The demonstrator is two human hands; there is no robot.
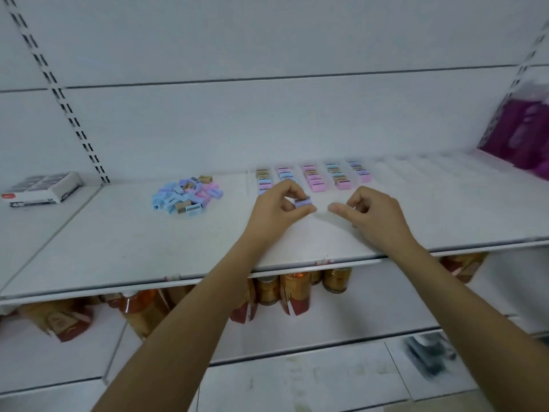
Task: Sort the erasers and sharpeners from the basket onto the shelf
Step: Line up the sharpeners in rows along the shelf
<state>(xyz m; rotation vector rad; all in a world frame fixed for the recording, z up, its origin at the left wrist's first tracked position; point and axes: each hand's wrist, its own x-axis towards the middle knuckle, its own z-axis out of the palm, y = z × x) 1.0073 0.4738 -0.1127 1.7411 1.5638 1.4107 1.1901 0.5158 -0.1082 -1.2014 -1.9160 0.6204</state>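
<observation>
Nearest you, below the shelf [118, 248] edge, stand amber bottles [297, 288]; they play no part here.

Over the shelf's near half, your left hand [276, 209] pinches one purple sharpener [303, 201] between thumb and fingertips, lifted just off the board. Your right hand [371, 211] sits just beside it, fingers loosely curled, with nothing visible in it.

You look to be mid-placement: one piece picked and about to join a line. The sharpener's long axis runs left to right, slightly tilted, its dark-marked face turned up and toward you.

Just beyond your hands lie the columns of sharpeners [313, 176], each column running near to far and each piece lying crosswise. Your left hand hides the near ends of the leftmost two. The next move probably calls for levelling the piece, matching that crosswise lie, and setting it against a column's near end without nudging its neighbours.

To the left waits the loose heap of sharpeners [187, 196], so plenty remains. Right of the columns are pale rows, likely white erasers [416, 171]. The basket is out of view.
</observation>
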